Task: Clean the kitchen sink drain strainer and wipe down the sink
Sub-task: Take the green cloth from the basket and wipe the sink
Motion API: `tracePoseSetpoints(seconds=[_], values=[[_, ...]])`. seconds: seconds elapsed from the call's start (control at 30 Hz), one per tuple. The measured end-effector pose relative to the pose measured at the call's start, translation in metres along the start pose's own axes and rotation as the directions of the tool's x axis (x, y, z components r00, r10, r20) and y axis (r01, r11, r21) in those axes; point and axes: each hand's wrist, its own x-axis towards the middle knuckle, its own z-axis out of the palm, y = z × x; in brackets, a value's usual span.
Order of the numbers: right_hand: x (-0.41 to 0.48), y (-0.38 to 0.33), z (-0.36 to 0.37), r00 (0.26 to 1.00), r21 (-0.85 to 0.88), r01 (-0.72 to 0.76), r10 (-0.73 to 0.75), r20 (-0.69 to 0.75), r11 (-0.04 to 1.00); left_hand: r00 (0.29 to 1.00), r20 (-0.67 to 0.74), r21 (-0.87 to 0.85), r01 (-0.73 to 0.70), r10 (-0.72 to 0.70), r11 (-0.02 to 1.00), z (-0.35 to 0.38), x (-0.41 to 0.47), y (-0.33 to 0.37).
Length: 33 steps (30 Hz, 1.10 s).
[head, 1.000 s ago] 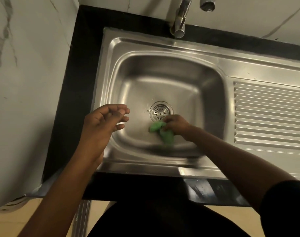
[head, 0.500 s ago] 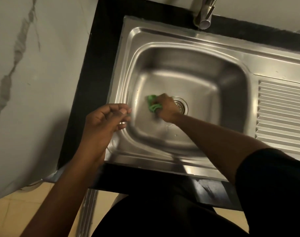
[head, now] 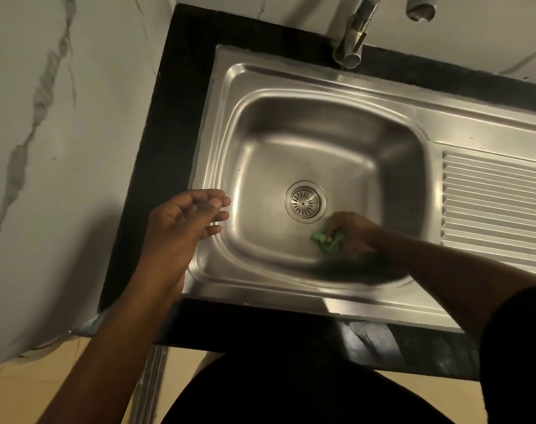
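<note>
Home kitchen, steel sink (head: 291,87), faucet (head: 353,41), marble wall (head: 61,117)

basin floor (head: 306,154) lies open around the strainer (head: 305,201); faucet (head: 353,35) overhangs the back rim.

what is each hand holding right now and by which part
The right hand pinches a small crumpled green scrubbing cloth by its right side, against the sink floor. The left hand holds nothing.

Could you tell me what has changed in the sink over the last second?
The right hand, keeping its grip on the green cloth, swept from below the drain strainer to its left, then back to its lower right. The left hand stayed at the basin's left rim, empty.
</note>
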Motion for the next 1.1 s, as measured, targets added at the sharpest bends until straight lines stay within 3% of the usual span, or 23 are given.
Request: tracePoseSetpoints(seconds=[0.07, 0.13, 0.2, 0.27, 0.33, 0.4, 0.47, 0.53, 0.63, 0.77, 0.83, 0.9, 0.97, 1.0, 1.03, 1.1], values=[[0.006, 0.012, -0.006, 0.949, 0.221, -0.085, 0.147, -0.279, 0.971, 1.0, -0.004, -0.008, 0.009, -0.009, 1.0, -0.003, 0.0, -0.002], [0.02, 0.007, -0.01, 0.809, 0.572, -0.108, 0.407, -0.424, 0.813, 1.0, -0.002, 0.004, 0.018, -0.018, 1.0, -0.007, -0.001, -0.004], [0.041, -0.01, -0.018, 0.705, 0.826, -0.034, 0.599, -0.38, 0.563, 1.0, 0.006, 0.022, 0.02, -0.02, 1.0, -0.01, -0.002, -0.007], [0.064, -0.03, -0.025, 0.721, 0.882, -0.017, 0.617, -0.315, 0.47, 1.0, 0.003, 0.026, 0.018, -0.018, 1.0, -0.014, -0.003, -0.008], [0.085, -0.057, -0.038, 0.772, 0.874, -0.027, 0.565, -0.29, 0.485, 1.0, -0.012, 0.018, 0.018, -0.017, 1.0, -0.016, -0.003, -0.011], [0.105, -0.095, -0.05, 0.855, 0.798, -0.014, 0.421, -0.302, 0.602, 1.0, -0.025, 0.016, 0.014, -0.013, 1.0, -0.019, -0.003, -0.014], [0.127, -0.136, -0.048, 0.877, 0.729, 0.145, 0.254, -0.407, 0.669, 0.999, -0.028, 0.019, 0.015, -0.015, 1.0, -0.021, -0.004, -0.017], [0.136, -0.17, -0.037, 0.912, 0.586, 0.124, 0.141, -0.386, 0.801, 0.999, -0.031, 0.031, 0.023, -0.022, 0.999, -0.021, -0.006, -0.019], [0.122, -0.191, -0.014, 0.946, 0.456, 0.049, 0.105, -0.308, 0.889, 0.999, -0.031, 0.013, 0.013, -0.013, 1.0, -0.017, -0.011, -0.018], [0.096, -0.183, 0.006, 0.966, 0.334, 0.201, -0.129, -0.224, 0.921, 1.0, -0.018, -0.013, 0.018, -0.018, 1.0, -0.005, -0.014, -0.016], [0.078, -0.174, 0.012, 0.959, 0.326, 0.283, -0.263, -0.106, 0.902, 1.0, -0.005, -0.003, 0.02, -0.02, 1.0, 0.002, -0.015, -0.013], [0.062, -0.162, 0.013, 0.95, 0.388, 0.267, -0.308, 0.047, 0.882, 1.0, 0.009, 0.007, 0.013, -0.013, 1.0, 0.008, -0.013, -0.008], [0.053, -0.151, 0.009, 0.954, 0.59, 0.148, -0.272, 0.126, 0.794, 1.0, 0.015, -0.005, 0.009, -0.009, 1.0, 0.01, -0.012, -0.004], [0.05, -0.145, 0.004, 0.963, 0.706, 0.084, -0.24, 0.125, 0.703, 1.0, 0.013, -0.019, 0.009, -0.008, 1.0, 0.012, -0.011, -0.002], [0.049, -0.139, -0.001, 0.971, 0.825, 0.019, -0.206, 0.119, 0.565, 1.0, 0.007, -0.03, 0.007, -0.007, 1.0, 0.013, -0.01, 0.0], [0.052, -0.125, -0.015, 0.984, 0.98, -0.057, -0.156, 0.088, 0.191, 1.0, -0.002, -0.038, 0.0, -0.001, 0.999, 0.015, -0.008, 0.0]])
